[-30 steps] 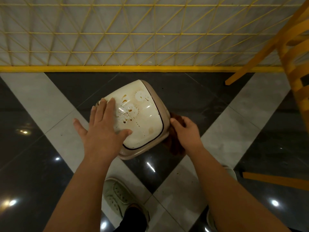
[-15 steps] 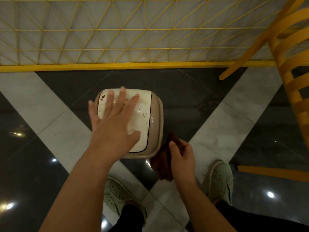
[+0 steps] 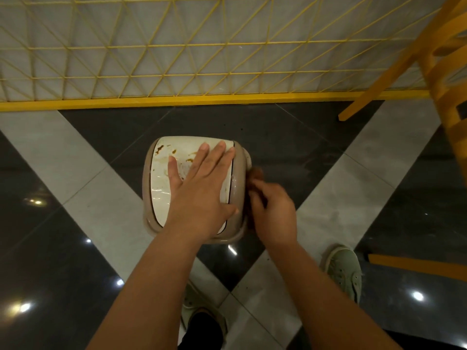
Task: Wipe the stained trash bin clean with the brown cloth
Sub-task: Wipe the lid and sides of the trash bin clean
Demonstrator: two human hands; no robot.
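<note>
1. The left hand (image 3: 199, 195) lies flat on the trash bin's (image 3: 161, 190) white lid, fingers straight and spread, gripping nothing.
2. Brown stains (image 3: 159, 149) mark the lid just beyond that hand's little finger.
3. The right hand (image 3: 274, 213), blurred, curls around the brown cloth (image 3: 256, 174) and holds it against the bin's side, right beside the left thumb.
4. The bin stands on the floor (image 3: 316, 152), two green shoes (image 3: 343, 271) near the forearms.

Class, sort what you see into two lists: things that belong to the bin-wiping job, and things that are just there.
Job: bin, cloth, left hand, right hand.
Just there: chair, fence, shoes.
</note>
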